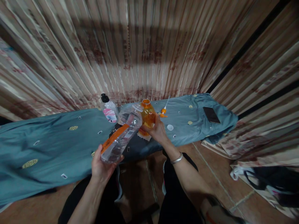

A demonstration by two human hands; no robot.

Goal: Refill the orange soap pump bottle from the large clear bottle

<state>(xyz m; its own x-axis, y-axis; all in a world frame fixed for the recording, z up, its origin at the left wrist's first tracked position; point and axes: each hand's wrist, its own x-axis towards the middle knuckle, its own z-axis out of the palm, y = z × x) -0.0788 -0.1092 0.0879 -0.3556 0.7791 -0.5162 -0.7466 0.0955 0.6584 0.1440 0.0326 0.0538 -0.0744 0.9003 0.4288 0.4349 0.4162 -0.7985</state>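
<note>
Striped curtain (pixel 144 46) behind – blue cloth (pixel 46 140) on surface – tiled floor (pixel 210 168)

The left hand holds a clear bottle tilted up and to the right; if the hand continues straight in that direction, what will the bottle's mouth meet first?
Most likely the orange bottle, which the right hand steadies on the blue cloth. The clear bottle in the left hand already has its mouth beside the orange neck; depth is unclear.

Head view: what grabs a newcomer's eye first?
At centre, the left hand tilts a clear plastic bottle mouth-first toward an orange bottle, which the right hand steadies on the blue cloth. A dark phone lies at the right.
</note>
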